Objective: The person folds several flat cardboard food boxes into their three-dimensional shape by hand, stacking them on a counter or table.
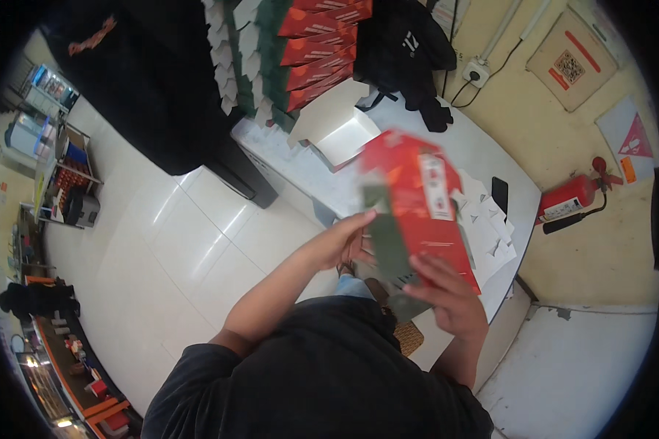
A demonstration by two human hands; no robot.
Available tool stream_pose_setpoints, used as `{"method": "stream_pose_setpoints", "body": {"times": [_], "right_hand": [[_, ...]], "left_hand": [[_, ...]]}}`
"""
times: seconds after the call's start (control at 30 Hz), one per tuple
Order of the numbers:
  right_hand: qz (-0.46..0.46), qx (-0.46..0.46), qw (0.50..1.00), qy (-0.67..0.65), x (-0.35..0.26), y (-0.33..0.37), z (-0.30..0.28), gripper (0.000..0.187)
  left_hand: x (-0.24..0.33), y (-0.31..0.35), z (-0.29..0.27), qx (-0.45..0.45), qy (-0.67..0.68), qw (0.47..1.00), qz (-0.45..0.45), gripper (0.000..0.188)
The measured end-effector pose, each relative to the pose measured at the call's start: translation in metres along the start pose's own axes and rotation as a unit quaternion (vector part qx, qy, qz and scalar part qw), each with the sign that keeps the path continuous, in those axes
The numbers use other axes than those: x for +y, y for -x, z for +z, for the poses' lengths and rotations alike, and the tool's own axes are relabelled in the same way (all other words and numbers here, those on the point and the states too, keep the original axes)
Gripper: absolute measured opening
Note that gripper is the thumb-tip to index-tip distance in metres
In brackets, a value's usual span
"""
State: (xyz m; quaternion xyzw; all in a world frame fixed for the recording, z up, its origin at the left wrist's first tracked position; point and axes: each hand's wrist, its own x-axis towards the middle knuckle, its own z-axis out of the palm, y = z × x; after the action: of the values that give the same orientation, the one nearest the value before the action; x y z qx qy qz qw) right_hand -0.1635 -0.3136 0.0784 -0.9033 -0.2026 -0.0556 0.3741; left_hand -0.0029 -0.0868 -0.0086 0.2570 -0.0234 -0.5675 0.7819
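Left hand [346,241] grips a blurred red-green carton [411,208], right hand [452,294] against it, grip unclear, open box [344,137] beyond.

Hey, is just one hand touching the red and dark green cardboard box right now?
No, the left hand is at the left edge of the box, while the right hand touches its lower part.

Wht tbl [467,150], open box [348,137], blk phone [499,194], wht flat pcs [488,233], red ctns [321,60]
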Motion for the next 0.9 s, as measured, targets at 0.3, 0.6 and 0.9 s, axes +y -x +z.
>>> {"method": "stream_pose_setpoints", "body": {"times": [0.3, 0.6, 0.9], "right_hand": [[-0.175, 0.015, 0.962, -0.209, -0.048, -0.037, 0.076, 0.054], [-0.139, 0.005, 0.99, 0.019, -0.114, -0.096, 0.147, 0.061], [-0.305, -0.028, 0.942, 0.135, -0.127, -0.088, 0.184, 0.057]], "left_hand": [[-0.034, 0.124, 0.001, 0.077, -0.084, 0.966, 0.232, 0.043], [-0.054, 0.228, 0.005, 0.311, -0.247, 0.862, 0.314, 0.034], [-0.064, 0.275, 0.005, 0.239, -0.167, 0.921, 0.258, 0.054]]}}
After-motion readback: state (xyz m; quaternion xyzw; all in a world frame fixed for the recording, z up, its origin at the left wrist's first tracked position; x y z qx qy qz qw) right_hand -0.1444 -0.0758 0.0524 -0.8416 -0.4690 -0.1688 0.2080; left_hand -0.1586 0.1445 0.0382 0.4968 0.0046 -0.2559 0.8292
